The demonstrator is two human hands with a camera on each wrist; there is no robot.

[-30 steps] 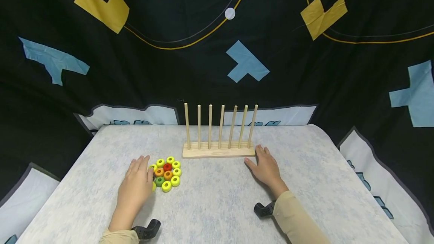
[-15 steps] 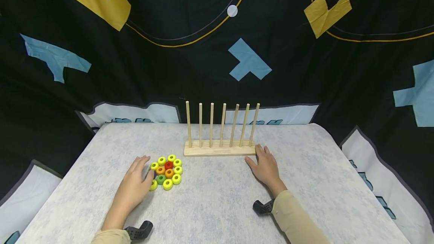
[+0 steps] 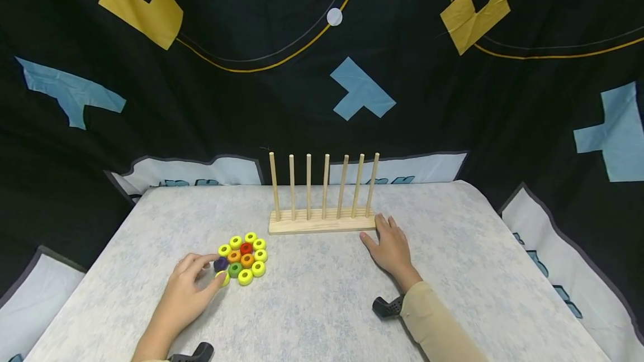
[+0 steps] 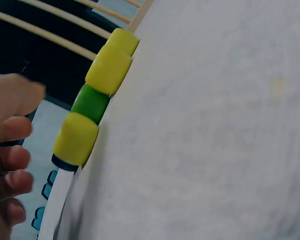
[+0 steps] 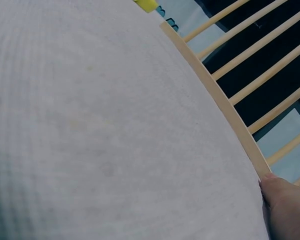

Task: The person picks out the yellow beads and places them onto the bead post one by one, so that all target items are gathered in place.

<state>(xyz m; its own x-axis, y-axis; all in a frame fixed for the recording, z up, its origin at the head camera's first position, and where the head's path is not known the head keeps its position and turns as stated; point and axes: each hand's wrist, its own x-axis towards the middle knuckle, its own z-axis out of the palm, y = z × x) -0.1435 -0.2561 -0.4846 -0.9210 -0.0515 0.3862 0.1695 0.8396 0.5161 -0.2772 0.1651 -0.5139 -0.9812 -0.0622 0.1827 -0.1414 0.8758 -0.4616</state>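
Blue patch (image 3: 72,91): is hanging on the black cloth (image 3: 226,127) at the left of the frame, a gold patch (image 3: 146,13) showing above and to the right of it.
Left hand (image 3: 183,295): is reaching in from the lower left over the pale surface (image 3: 312,306). Its grip is holding nothing, thumb and fingers standing apart; in the left wrist view a gap is showing between the fingertips (image 4: 17,182) and the beads.
Black wrist device (image 3: 196,353): is sitting at that wrist, at the bottom edge of the frame.
Purple bead (image 3: 220,264): is lying on the cluster's left side, left of centre in the frame, right by the index fingertip.
Yellow beads (image 3: 245,277): are forming most of the cluster's rim, eight showing, one partly hidden behind the left thumb.
Inner beads: a green bead (image 3: 235,270), two orange beads (image 3: 247,261) and a red bead (image 3: 246,248) are sitting inside that rim.
Wooden stand (image 3: 322,224): is standing at the frame's centre, seven pegs (image 3: 309,189) rising bare from its base.
Right hand (image 3: 389,247): is resting right of centre, its grip loosely extended, touching the base's right end without closing round it.
Beige sleeve (image 3: 440,323): is covering that forearm at the lower right.
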